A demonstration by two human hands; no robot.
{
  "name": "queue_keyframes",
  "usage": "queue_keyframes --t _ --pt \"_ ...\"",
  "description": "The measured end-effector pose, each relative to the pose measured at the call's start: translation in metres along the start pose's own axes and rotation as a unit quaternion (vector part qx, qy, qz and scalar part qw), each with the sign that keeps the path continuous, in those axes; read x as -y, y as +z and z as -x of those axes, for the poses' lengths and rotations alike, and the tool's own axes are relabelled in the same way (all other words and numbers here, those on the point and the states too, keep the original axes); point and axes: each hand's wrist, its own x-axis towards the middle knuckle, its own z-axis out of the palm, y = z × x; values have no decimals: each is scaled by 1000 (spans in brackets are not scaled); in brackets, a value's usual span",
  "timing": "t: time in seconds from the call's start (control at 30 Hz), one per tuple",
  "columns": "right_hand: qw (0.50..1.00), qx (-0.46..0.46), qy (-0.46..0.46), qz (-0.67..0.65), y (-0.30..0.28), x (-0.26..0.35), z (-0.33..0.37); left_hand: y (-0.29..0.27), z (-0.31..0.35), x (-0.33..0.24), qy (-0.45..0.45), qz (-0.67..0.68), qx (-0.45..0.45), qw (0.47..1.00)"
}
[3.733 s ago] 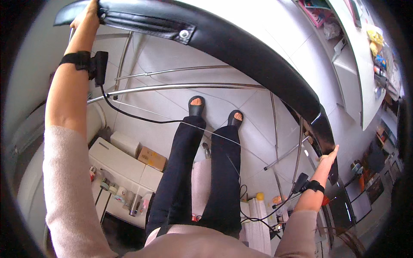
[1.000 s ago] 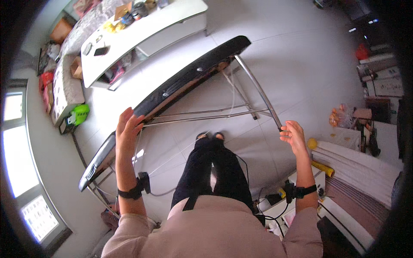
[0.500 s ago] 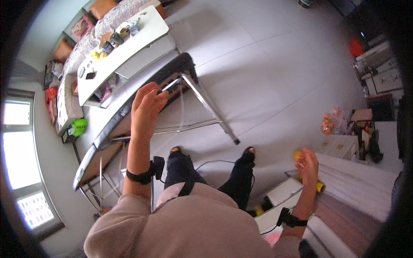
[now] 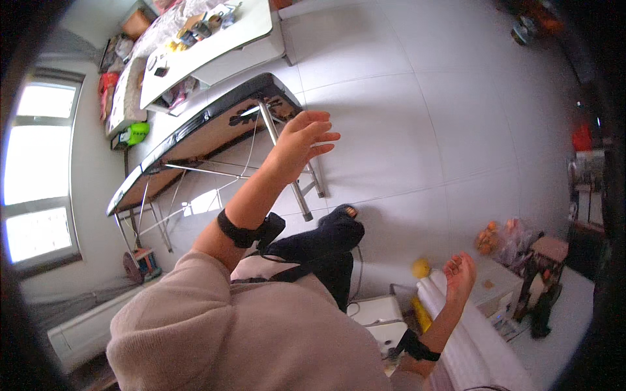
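My left hand is raised in front of the black-topped folding table, its fingers spread and holding nothing. A metal leg of that table shows just behind and below the hand. My right hand is held up at the right with its fingers loosely curled and apart; nothing shows in it. Left of it is a round yellow thing, apart from the fingers, at the end of a long white roll. Black straps circle both forearms, and the left strap carries a small black device.
A white low table with cups and small items stands far left by a sofa. On the right, a white cabinet sits near bags of orange fruit. A white stool-like box is close to my legs. Tiled floor stretches ahead.
My view and body have turned to the right, so the room has shifted in the picture. My left hand has swung rightward. The yellow thing now appears left of my right hand.
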Motion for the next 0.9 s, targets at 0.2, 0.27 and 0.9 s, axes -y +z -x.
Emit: queue_keyframes --t 0.2,0.27,0.9 --pt "999 24 -5 36 38 113 -78 25 -93 -15 -24 24 -65 997" --pt "998 46 -28 35 54 155 -111 29 -134 -25 -28 68 -70 995" --pt "824 485 -8 292 636 368 -365 -136 -229 -69 63 354 -502 787"
